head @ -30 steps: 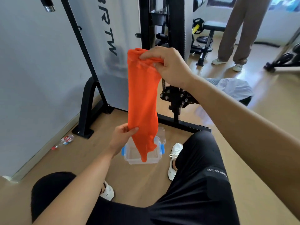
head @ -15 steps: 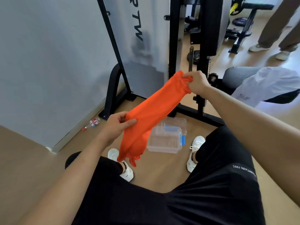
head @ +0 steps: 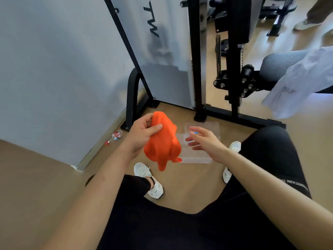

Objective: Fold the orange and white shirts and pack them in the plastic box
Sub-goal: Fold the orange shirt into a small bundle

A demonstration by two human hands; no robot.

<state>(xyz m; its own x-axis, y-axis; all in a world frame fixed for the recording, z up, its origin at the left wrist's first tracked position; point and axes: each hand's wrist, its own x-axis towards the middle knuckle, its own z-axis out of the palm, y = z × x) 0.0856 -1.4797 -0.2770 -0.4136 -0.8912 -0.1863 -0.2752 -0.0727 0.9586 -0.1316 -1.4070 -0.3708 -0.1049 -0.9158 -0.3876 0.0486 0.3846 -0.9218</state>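
Observation:
The orange shirt [head: 163, 141] is doubled over into a short bundle and hangs from my left hand [head: 144, 131], which grips its top fold. My right hand [head: 204, 140] is beside it, fingers spread, holding nothing, hovering over the clear plastic box [head: 197, 156] on the floor between my feet. The box has blue clips and its lid lies behind it. The white shirt [head: 297, 83] is draped over a padded seat at the right.
A black gym machine frame [head: 232, 69] stands just behind the box, with a grey wall panel [head: 54, 69] at left. A small bottle [head: 115, 137] lies by the wall. Another person's feet [head: 306, 22] are at the far top right.
My right hand let go of the shirt's top end and dropped toward the box. The stretched orange shirt is now folded over in my left hand alone. The camera tilted down.

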